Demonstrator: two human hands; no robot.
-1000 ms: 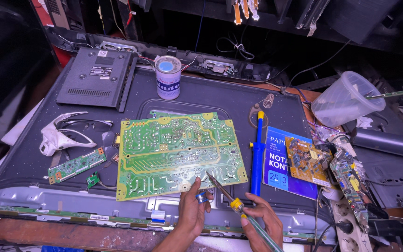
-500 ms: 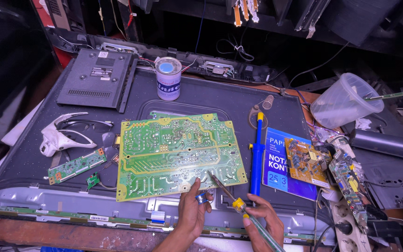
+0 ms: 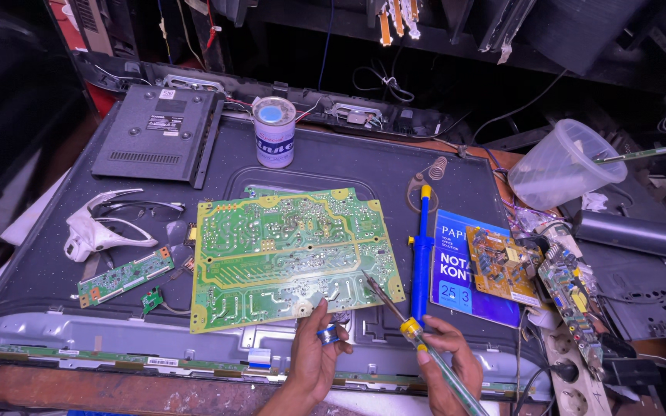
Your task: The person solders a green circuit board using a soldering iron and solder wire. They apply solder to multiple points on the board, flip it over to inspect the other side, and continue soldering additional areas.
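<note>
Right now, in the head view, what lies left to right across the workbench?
White head magnifier → small green strip board → large green circuit board → blue desoldering pump → blue notebook → small orange board → clear plastic cup.

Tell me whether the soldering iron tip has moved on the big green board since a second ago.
Barely, if at all: the soldering iron in the right hand has its tip at the same lower right corner of the green circuit board, beside the blue desoldering pump.

Both forearms come up from the bottom edge, close together. The left hand (image 3: 316, 356) lies palm down, fingers curled, thumb and forefinger pinched. The right hand (image 3: 447, 364) sits just beside it, fingers wrapped in a closed grip, knuckles facing up
</note>
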